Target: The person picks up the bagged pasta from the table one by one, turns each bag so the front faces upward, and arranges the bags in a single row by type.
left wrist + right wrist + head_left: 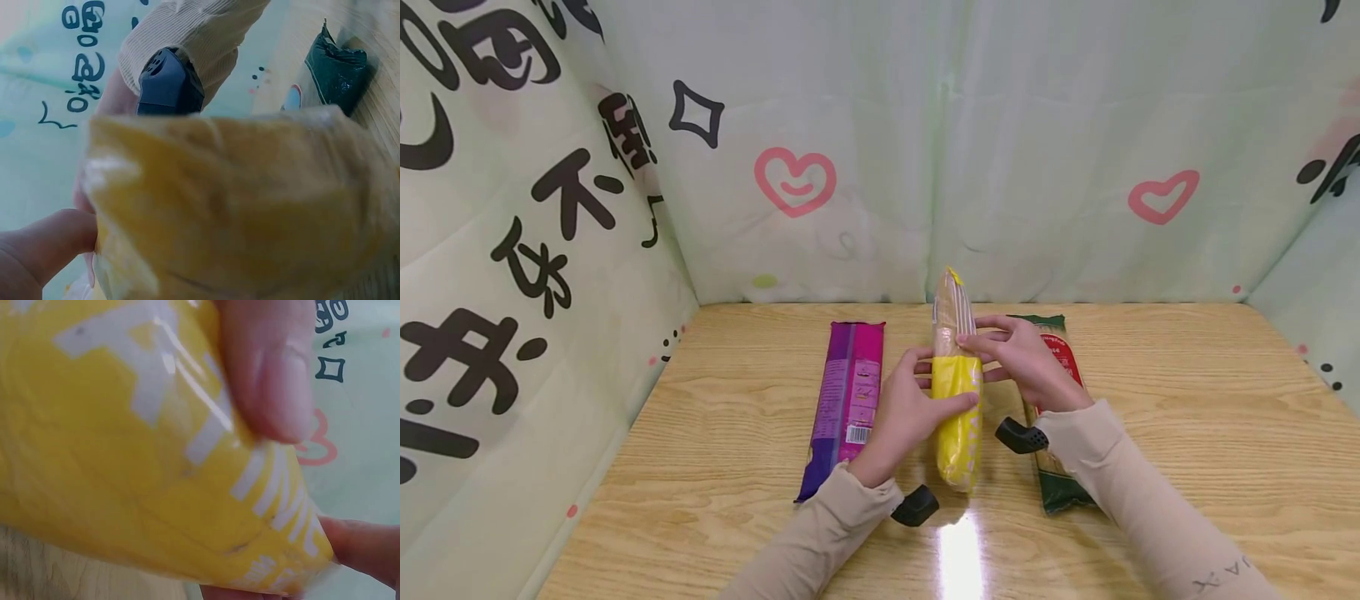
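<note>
Both hands are clamped on the yellow pack [957,433]. I see the left hand [906,417] at its left side, thumb laid across the yellow front, other fingers passing behind; the right hand [1022,358] grips higher, thumb on the clear, striped part, fingertips at the right edge. The pack is held nearly upright in the middle of the table [1210,375], between two other packs; I cannot tell whether its lower end touches the wood. In the right wrist view I read white lettering along its yellow film; in the left wrist view its blurred bulk hides much of the scene.

To the left, the purple pack [842,392] lies flat, its barcode [858,434] showing and its lower right edge covered by the left wrist. To the right, the green pack [1066,493] lies lengthwise, its middle blocked from me by the right hand and sleeve [1150,500]. A black device [915,506] sits at the left wrist, another at the right, the latter just over the green pack's near half. Behind the table hangs a pale curtain [1037,125] with pink hearts; a bright reflection [960,558] marks the near edge.
</note>
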A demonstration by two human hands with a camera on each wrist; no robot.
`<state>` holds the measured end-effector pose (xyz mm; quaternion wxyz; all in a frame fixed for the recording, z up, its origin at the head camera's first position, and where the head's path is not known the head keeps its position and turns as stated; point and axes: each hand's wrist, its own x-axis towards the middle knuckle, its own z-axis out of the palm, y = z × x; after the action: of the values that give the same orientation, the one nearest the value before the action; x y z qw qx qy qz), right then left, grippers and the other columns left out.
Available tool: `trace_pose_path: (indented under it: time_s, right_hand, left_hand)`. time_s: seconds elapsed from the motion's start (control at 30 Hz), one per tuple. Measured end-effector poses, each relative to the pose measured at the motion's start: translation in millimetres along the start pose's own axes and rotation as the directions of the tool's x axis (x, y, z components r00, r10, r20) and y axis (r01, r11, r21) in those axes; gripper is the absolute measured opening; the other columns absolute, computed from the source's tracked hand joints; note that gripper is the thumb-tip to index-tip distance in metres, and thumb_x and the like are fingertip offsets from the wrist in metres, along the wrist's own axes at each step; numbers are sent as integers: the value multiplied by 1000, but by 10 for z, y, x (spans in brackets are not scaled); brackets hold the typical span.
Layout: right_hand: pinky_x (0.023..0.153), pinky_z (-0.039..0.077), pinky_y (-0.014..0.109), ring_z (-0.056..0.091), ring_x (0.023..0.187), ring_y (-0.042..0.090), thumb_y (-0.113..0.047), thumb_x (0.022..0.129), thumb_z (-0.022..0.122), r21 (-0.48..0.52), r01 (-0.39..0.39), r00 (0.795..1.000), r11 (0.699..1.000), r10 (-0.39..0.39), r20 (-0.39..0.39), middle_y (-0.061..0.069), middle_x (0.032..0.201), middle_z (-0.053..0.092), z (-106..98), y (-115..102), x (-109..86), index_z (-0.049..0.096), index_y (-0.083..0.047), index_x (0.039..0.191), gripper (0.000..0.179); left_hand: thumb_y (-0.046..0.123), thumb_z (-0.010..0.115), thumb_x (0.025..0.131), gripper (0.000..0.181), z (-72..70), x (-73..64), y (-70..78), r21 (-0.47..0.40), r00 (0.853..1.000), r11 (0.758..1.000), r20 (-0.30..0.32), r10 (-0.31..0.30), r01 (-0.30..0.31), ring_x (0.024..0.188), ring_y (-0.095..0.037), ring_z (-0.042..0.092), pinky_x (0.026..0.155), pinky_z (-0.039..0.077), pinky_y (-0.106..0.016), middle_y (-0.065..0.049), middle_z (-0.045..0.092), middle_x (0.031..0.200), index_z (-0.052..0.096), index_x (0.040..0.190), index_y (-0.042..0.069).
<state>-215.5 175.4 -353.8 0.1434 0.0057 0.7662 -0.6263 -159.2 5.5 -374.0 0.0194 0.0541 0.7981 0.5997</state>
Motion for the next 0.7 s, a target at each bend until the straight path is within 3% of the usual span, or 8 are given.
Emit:
trace_pose_path:
  time_s: [0.23,0.7]
  right_hand:
    - [71,54,41,61,92,29,-36,81,69,-30,27,1000,999,-26,8,21,119,54,1,-12,-1,40,-2,131,67]
    - [71,55,41,61,95,28,-40,80,69,-91,39,999,995,-38,9,21,119,55,29,-39,-10,41,-1,129,68]
  left_hand:
    - [19,81,67,69,-2,18,5,9,1000,1000,-11,14,-14,97,-24,57,75,52,-28,-11,57,113,46,125,5]
    - [7,76,72,63,-14,9,-22,-145,999,988,-10,-51,49,95,-25,56,74,53,-30,-10,53,113,45,127,6]
